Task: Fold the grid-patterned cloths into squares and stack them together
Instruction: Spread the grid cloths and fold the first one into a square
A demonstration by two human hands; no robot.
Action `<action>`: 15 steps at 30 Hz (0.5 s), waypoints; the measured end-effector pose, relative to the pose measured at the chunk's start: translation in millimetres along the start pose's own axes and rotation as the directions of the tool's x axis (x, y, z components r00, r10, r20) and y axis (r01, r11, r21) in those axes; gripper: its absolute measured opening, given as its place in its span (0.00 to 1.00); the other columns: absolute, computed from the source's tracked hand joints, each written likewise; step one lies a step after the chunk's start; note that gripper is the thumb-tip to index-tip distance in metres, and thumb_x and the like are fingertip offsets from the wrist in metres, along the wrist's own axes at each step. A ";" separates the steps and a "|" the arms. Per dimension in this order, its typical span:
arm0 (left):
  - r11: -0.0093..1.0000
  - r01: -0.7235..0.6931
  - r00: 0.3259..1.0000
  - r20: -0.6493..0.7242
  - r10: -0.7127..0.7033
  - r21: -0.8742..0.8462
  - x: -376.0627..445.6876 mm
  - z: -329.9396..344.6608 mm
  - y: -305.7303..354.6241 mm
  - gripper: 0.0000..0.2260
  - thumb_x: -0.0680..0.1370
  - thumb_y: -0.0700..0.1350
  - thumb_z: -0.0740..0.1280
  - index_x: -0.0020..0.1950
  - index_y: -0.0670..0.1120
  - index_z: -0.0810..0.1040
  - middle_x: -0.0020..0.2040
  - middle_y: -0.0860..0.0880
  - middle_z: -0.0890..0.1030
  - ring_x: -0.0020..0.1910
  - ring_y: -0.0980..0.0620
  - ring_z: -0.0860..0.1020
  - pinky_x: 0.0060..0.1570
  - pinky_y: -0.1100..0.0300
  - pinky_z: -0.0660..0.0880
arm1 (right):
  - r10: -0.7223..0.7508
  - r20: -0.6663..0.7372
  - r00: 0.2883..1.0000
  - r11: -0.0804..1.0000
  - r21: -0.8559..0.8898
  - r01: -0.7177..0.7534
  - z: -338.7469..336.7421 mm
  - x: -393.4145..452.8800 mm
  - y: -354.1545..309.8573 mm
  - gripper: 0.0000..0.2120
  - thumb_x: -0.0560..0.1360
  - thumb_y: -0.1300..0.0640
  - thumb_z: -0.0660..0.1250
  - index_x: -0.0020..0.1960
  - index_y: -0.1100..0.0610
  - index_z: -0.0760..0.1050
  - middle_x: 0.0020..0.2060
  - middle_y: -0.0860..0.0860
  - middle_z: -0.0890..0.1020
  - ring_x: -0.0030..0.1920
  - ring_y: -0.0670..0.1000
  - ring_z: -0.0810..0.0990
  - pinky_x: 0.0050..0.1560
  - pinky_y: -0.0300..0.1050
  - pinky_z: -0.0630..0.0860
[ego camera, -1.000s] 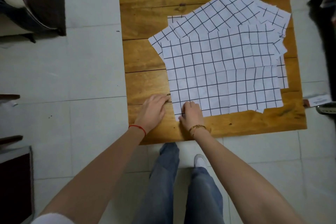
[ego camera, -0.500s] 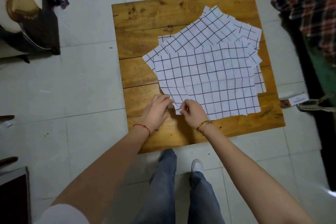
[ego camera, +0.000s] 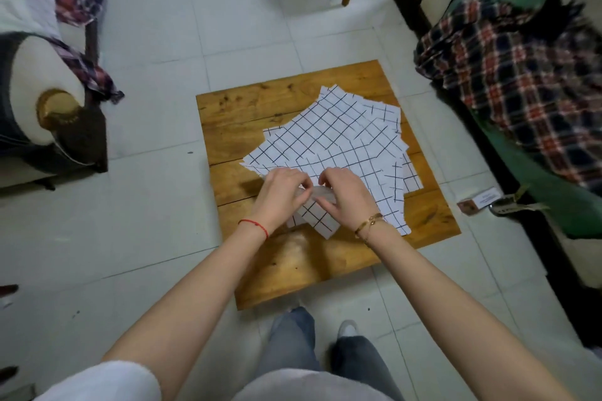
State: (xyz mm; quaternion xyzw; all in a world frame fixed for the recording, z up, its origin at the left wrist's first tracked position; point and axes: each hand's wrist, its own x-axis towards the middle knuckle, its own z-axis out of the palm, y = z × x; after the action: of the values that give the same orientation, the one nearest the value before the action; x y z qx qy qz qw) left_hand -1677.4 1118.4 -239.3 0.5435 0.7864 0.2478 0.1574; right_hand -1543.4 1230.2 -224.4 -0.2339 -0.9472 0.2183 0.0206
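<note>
Several white cloths with a black grid (ego camera: 338,137) lie fanned in an overlapping pile on a low wooden table (ego camera: 293,257). My left hand (ego camera: 281,194) and my right hand (ego camera: 345,195) meet over the pile's near left corner. Both pinch the corner of the top grid cloth (ego camera: 321,221), which is lifted off the table and curls under my fingers. The rest of that cloth still rests on the pile, slightly rumpled on its right side.
A plaid blanket (ego camera: 521,81) drapes a green seat on the right. A dark chair with cushions (ego camera: 49,114) stands at left. A small box (ego camera: 479,202) lies on the tiled floor right of the table. My legs stand at the table's near edge.
Both hands went from pressing flat at the cloth's near left corner to pinching it and lifting it up. The camera has pulled back and tilted, showing more of the room.
</note>
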 end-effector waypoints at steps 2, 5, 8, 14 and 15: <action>1.000 -0.018 1.000 -0.020 0.018 -0.021 1.5 -12.0 10.4 0.05 0.77 0.49 0.68 0.45 0.49 0.79 0.42 0.54 0.81 0.46 0.50 0.77 0.58 0.52 0.69 | 0.002 -0.083 0.997 1.000 -0.030 -0.005 -16.9 2.2 -7.6 0.06 0.76 0.54 0.63 0.47 0.56 0.73 0.41 0.51 0.78 0.43 0.53 0.73 0.45 0.51 0.73; 0.998 -0.033 0.999 -0.038 0.032 -0.046 5.6 -29.1 20.8 0.03 0.76 0.48 0.68 0.45 0.50 0.79 0.41 0.55 0.81 0.44 0.52 0.77 0.57 0.51 0.70 | 0.008 -0.128 0.992 0.999 -0.041 -0.013 -42.0 5.4 -11.1 0.03 0.76 0.57 0.63 0.45 0.56 0.74 0.40 0.50 0.79 0.43 0.52 0.74 0.45 0.50 0.73; 0.998 -0.054 0.997 -0.057 0.053 -0.025 10.4 -45.7 27.6 0.03 0.76 0.47 0.68 0.45 0.49 0.79 0.41 0.55 0.81 0.44 0.52 0.78 0.56 0.50 0.72 | 0.042 -0.184 0.982 0.999 0.008 -0.041 -66.9 9.0 -9.3 0.03 0.76 0.57 0.64 0.44 0.55 0.74 0.39 0.49 0.79 0.43 0.51 0.75 0.44 0.47 0.73; 1.000 -0.015 0.994 -0.112 0.015 -0.002 16.2 -73.2 30.5 0.02 0.75 0.46 0.69 0.44 0.48 0.79 0.43 0.55 0.82 0.46 0.53 0.80 0.57 0.49 0.73 | 0.095 -0.273 0.957 0.992 0.106 -0.068 -113.6 14.5 5.2 0.03 0.77 0.58 0.63 0.45 0.56 0.74 0.41 0.50 0.80 0.43 0.50 0.75 0.43 0.45 0.72; 1.000 -0.007 0.992 -0.129 0.008 0.007 17.5 -77.6 31.1 0.02 0.75 0.46 0.69 0.45 0.49 0.79 0.43 0.55 0.82 0.46 0.52 0.80 0.58 0.50 0.72 | 0.090 -0.286 0.954 0.992 0.110 -0.061 -120.4 15.3 8.1 0.03 0.77 0.59 0.62 0.45 0.56 0.74 0.41 0.50 0.80 0.43 0.50 0.75 0.44 0.46 0.72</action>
State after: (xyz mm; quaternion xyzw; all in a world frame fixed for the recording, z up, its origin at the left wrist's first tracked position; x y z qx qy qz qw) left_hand -1699.6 1126.7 -157.2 0.5298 0.7937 0.2803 0.1037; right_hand -1536.5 1292.2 -120.0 -0.2980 -0.9122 0.2292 0.1627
